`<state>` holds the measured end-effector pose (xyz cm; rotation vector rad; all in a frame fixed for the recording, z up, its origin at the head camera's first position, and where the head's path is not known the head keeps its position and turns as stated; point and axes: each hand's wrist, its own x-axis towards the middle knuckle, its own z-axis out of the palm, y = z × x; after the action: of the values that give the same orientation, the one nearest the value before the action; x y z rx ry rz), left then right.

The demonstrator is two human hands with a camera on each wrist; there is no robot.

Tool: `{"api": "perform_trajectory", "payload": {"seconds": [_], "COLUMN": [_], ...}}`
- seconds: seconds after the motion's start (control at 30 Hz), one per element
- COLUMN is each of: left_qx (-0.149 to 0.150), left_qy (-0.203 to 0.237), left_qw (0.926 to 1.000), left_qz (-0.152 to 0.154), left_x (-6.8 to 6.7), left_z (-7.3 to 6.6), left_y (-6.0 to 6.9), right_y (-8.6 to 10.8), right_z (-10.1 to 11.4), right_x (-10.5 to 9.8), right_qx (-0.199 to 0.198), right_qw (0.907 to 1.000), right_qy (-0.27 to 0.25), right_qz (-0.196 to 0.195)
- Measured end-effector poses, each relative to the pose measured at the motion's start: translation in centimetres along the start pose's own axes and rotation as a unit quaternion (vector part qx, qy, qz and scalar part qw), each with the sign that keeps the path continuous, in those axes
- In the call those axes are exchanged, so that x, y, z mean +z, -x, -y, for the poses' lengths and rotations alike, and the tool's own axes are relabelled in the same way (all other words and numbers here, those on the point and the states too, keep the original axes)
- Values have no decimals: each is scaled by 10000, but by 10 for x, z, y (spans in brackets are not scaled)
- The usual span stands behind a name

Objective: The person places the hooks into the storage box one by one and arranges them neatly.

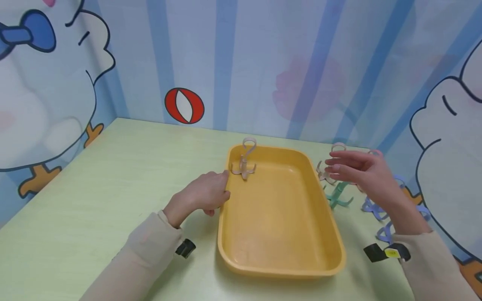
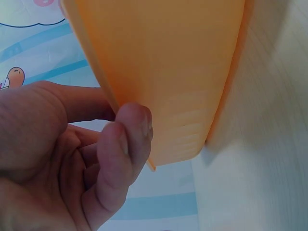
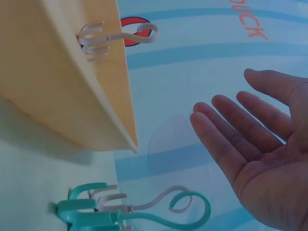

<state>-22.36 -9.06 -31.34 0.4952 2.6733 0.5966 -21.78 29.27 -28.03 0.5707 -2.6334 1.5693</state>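
A yellow tray (image 1: 278,217) lies on the table, with one pale pinkish hook (image 1: 244,167) upright in its far left corner. My left hand (image 1: 205,193) grips the tray's left rim; in the left wrist view its fingers (image 2: 137,125) curl against the outer wall. Above the hooks right of the tray, my right hand (image 1: 367,175) hovers with extended fingers, holding nothing. Under and beside it stand a green hook (image 1: 337,196) and another pale hook (image 1: 324,173), both also visible in the right wrist view, the green one (image 3: 91,214) in front.
Several purple hooks (image 1: 373,207) stand on the table at the right, near my right forearm, and a pink hook (image 1: 375,152) shows partly behind my right hand. A printed curtain (image 1: 256,75) with stripes and cartoon figures borders the table (image 1: 94,188) at the back and sides.
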Motion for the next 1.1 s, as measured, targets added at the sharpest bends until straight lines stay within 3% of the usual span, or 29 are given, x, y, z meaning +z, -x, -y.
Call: {"api": "perform_trajectory", "payload": {"seconds": [0.33,0.77,1.1], "left_qx": [-82,-81,-58], "left_qy": [-5,-32,-3], "left_qw": [10000,10000,10000], "left_qz": [33,8,34], "left_x": [0,0,0], "left_z": [0,-1,-2], "left_y": [-1,-1,1], "right_y": [24,62,86], "right_z": [-14,-39,-48], "right_x": [-6,-22,-37], "right_qx": [382,223,598], "right_qw": [9987,9987,9915], "right_qy": [312,65,804], "right_qz": [-118,-454,-829]}}
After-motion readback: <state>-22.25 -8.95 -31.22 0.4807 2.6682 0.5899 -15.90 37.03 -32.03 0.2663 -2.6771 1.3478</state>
